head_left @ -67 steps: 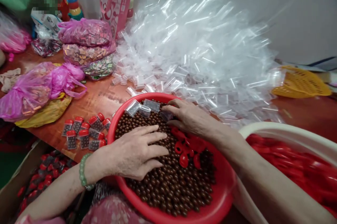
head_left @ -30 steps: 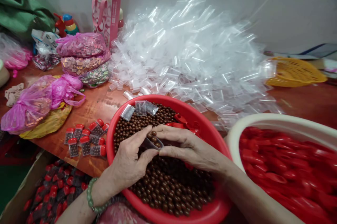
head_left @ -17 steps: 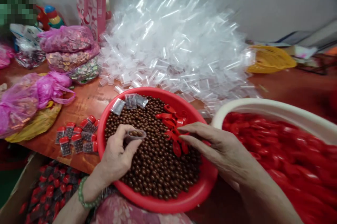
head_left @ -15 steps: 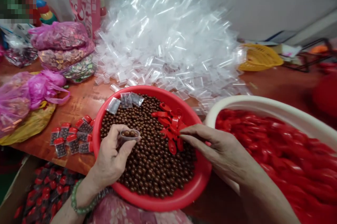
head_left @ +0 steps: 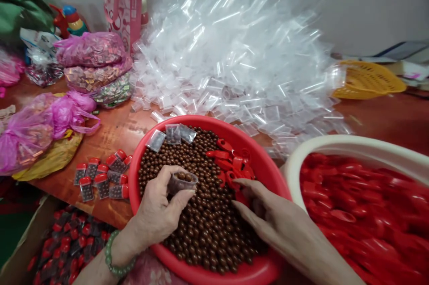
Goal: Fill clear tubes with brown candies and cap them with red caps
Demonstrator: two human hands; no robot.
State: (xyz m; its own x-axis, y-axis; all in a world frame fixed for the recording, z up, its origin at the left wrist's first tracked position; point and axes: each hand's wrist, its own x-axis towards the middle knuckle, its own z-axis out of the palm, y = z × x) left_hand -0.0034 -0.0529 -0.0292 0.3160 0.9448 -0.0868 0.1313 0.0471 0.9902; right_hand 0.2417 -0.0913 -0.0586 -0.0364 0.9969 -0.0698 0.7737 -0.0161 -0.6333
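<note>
Filling appears complete: your right hand [head_left: 279, 218], hold unclear, is now off the clear case [head_left: 181, 183], at red caps [head_left: 238, 163] inside the red basin [head_left: 134, 178], and your left hand [head_left: 156, 213] grasps the case above that basin.

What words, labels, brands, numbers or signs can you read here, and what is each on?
No text can be read.
Pink gift bag, side panel: small print, too blurred to read.
White packet, back left: markings too blurred to read.
Clear case in the left hand: no lettering visible.
</note>
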